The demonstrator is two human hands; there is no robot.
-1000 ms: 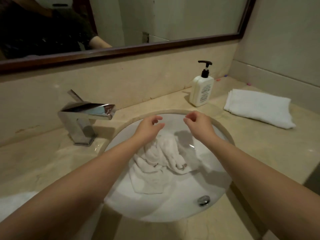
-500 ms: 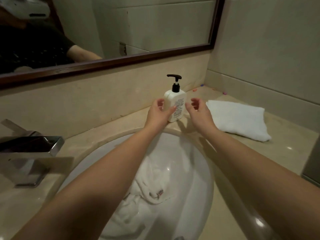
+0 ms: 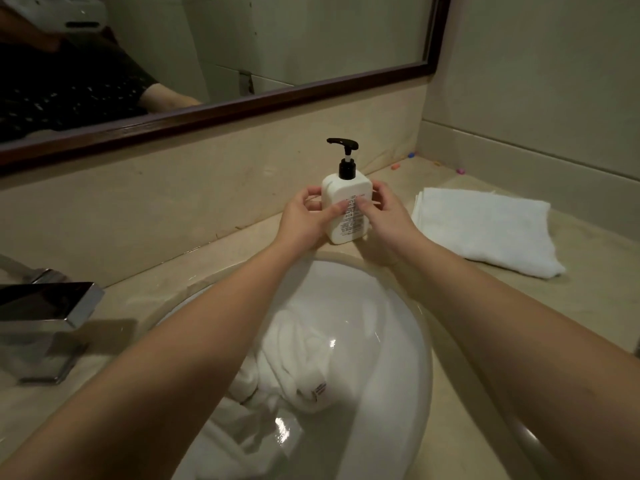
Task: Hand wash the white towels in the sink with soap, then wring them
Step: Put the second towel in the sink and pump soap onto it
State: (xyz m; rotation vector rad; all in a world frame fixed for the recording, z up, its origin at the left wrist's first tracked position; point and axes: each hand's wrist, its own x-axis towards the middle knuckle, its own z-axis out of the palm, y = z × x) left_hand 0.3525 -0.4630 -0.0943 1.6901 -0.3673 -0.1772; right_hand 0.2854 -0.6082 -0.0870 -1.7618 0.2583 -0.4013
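Both hands are on the soap bottle (image 3: pixel 346 206) right now, left hand (image 3: pixel 304 220) wrapped round its left side and right hand (image 3: pixel 384 216) round the right, thumbs across the label, so each grip is closed on it. Bottle stands upright on the tabletop (image 3: pixel 571 306) just past the back rim of the sink (image 3: pixel 408 341). Wet white towel (image 3: pixel 294 368) is bunched in the basin. A folded white towel (image 3: pixel 485 230) sits near the tabletop's back right corner, faucet (image 3: pixel 45 317) on the left edge.
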